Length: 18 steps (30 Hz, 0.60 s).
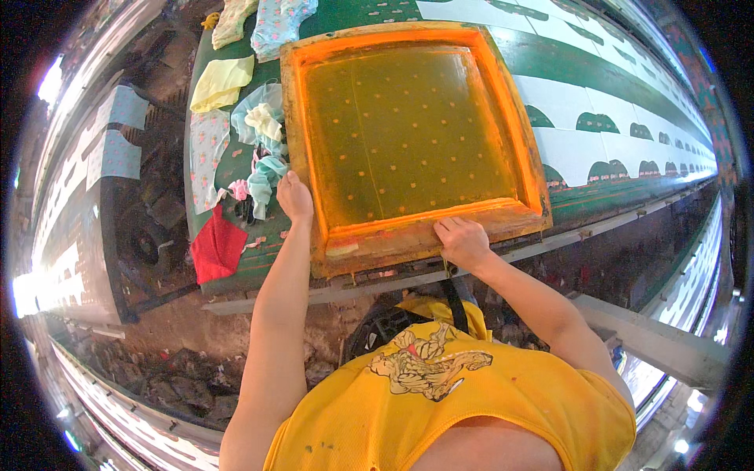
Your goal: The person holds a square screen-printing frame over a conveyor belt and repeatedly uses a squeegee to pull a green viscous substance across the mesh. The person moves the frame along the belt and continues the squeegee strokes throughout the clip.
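Note:
A large screen-printing frame (377,253) with orange-stained rails lies on the long green table (259,279), its near edge by the table's front. Rows of small pale dots mark its olive mesh (408,141). At the frame's left side, close to the near corner, my left hand (295,198) is closed round the rail. My right hand (465,242) grips the near rail, right of its middle. The fingertips of both hands are partly hidden by the frame and the hands themselves.
Left of the frame lie a red cloth (218,246), a yellow cloth (223,84), crumpled teal rags (265,182) and printed fabric pieces (209,153). White cut panels (605,104) run along the table to the right. A metal beam (652,337) juts out at right.

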Motion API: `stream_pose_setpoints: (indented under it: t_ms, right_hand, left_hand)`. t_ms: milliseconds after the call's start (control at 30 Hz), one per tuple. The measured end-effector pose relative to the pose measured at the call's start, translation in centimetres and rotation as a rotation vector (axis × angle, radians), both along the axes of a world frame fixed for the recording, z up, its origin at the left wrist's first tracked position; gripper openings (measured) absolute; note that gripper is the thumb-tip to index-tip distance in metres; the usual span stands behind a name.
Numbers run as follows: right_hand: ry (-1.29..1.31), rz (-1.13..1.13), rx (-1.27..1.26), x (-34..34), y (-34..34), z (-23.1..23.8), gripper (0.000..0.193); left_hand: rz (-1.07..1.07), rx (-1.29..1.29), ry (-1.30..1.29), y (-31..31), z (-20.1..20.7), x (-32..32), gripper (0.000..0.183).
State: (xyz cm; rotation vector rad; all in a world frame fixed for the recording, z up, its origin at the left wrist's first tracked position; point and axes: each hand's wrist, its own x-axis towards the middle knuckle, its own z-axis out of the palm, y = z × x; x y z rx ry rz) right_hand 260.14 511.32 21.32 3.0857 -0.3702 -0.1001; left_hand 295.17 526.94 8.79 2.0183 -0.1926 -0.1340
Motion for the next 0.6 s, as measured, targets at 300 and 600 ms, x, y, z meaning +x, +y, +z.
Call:
stream_pose_setpoints:
  t_ms: [300,600]
  right_hand:
    - [-0.095,-0.015,-0.109,9.4,-7.3,0.4,0.028]
    - [0.008,-0.047,-0.106,24.9,-19.5,3.1,0.028]
  left_hand:
    - [0.138,-0.171,-0.021,-0.5,0.1,-0.1,0.047]
    - [0.075,0.028,-0.020,-0.3,0.4,-0.1,0.041]
